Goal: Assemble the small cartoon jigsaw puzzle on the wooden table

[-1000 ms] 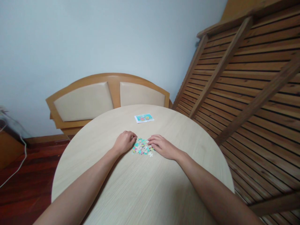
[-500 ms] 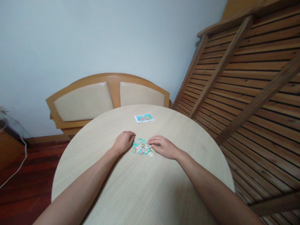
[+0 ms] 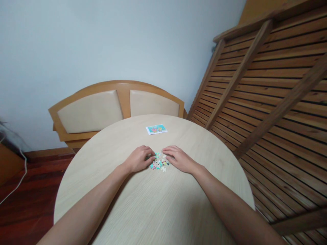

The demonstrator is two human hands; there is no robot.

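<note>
Where 2 hands point(image 3: 159, 158) meet (touching): puzzle pieces point(image 3: 160, 163)

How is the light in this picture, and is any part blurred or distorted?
Head view: soft, even light without glare; faint shadows under the left hand and right hand. The puzzle pieces are too small to show detail. The wooden slats bend towards the edge, and the table rim bulges, from wide-lens distortion.

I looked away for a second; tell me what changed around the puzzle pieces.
The left hand slid right, over the pile of puzzle pieces, so the heap looks narrower between it and the right hand, which barely moved. The picture card stayed put on the round table.
</note>
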